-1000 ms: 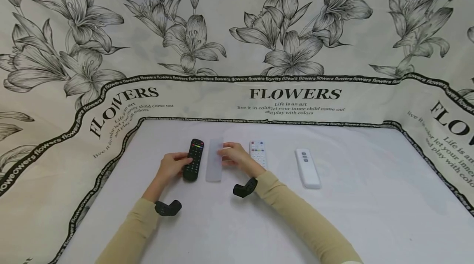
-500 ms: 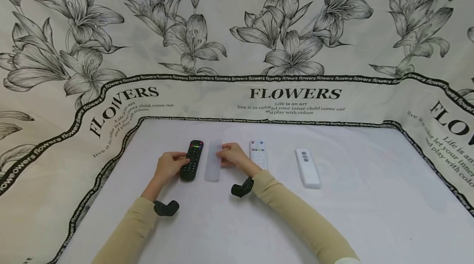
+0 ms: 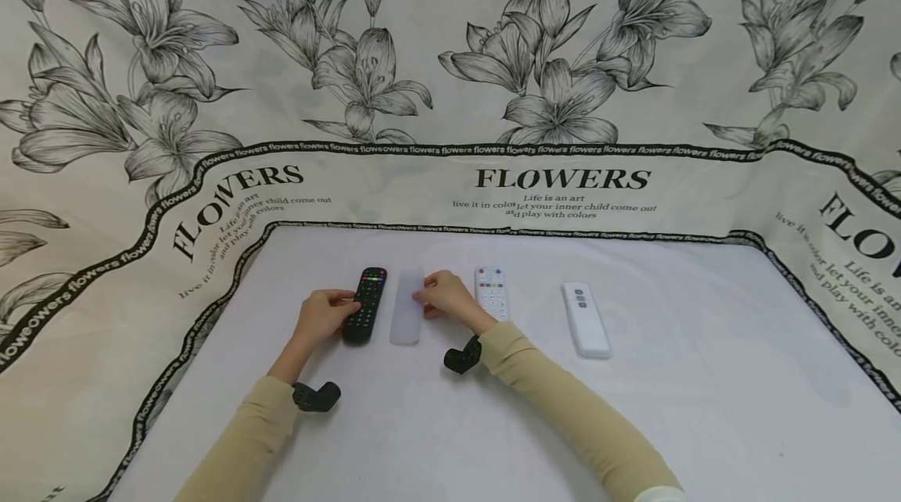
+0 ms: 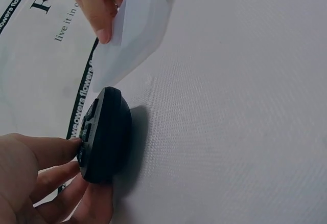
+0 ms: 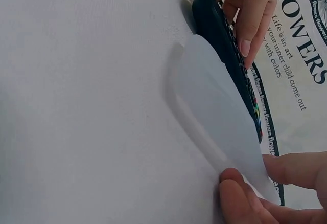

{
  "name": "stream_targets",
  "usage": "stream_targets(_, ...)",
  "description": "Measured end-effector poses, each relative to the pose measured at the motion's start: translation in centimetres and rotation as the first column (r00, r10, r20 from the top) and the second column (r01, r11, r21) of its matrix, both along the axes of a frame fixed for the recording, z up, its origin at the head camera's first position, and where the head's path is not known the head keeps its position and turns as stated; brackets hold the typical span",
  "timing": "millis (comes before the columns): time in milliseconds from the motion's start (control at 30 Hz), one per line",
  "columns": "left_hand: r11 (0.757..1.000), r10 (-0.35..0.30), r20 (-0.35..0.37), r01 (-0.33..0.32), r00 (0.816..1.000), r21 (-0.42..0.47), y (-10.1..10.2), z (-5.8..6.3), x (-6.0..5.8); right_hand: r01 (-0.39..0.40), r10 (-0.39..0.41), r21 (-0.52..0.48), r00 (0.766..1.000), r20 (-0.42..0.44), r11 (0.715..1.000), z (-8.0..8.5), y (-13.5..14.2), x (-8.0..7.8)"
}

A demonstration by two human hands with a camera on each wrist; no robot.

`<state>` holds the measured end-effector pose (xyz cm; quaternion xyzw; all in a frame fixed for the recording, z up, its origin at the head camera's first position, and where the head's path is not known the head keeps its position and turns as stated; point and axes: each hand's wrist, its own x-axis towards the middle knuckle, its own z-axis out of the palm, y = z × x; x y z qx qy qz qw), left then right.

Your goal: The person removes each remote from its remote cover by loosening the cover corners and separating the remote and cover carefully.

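Note:
My left hand (image 3: 322,320) grips a black remote control (image 3: 364,310), thumb on the button face and fingers beneath it. In the left wrist view, that remote (image 4: 108,139) shows its lower end, held a little above the white cloth. Just to its right, my right hand (image 3: 450,295) pinches the edge of a translucent remote cover (image 3: 404,322), a long, thin, milky sleeve. The right wrist view shows the cover (image 5: 219,101) tilted in front of the black remote's side. In the head view a narrow gap separates the two.
A white remote (image 3: 491,292) with coloured buttons lies beyond my right wrist, partly hidden. Farther right lies another white remote (image 3: 586,320) with few grey buttons. A white cloth (image 3: 704,377) covers the table. Behind it hangs a flower-printed cloth (image 3: 563,95). Each wrist wears a black camera.
Over the last second, my left hand has shifted the black remote slightly left and tilted it a bit. The right hand and the cover have barely moved.

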<state>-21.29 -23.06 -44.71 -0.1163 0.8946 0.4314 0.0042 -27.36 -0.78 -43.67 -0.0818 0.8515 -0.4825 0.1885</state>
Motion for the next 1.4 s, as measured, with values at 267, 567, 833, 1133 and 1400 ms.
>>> stream_targets(267, 0.979, 0.019, -0.023, -0.023, 1.000, -0.202, 0.6, 1.4, 0.9, 0.024, -0.006, 0.120, 0.988, -0.154, 0.993, 1.4, 1.1, 0.4)
stream_targets(567, 0.993, -0.035, -0.174, 0.014, 0.984, -0.121, 3.3, 1.9, 1.6, -0.014, -0.026, -0.114, 0.940, -0.341, 0.993, 2.8, 3.1, 0.9)
stream_targets(833, 0.997, -0.076, -0.114, 0.075, 0.991, -0.007, 8.1, 1.7, 3.0, -0.026, -0.010, -0.037, 0.671, -0.742, 0.999, 2.5, 5.2, 2.4)
stream_targets(1133, 0.958, -0.213, -0.108, 0.230, 0.971, 0.170, 12.3, 1.4, 4.0, 0.128, 0.123, 0.193, 0.421, -0.899, 0.973, 2.6, 8.3, 4.0)
stream_targets(1400, 0.951, -0.200, -0.069, 0.211, 0.977, 0.224, 15.3, 1.5, 3.4, 0.109, 0.078, 0.208, 0.687, -0.722, 0.972, 2.6, 10.6, 4.7)
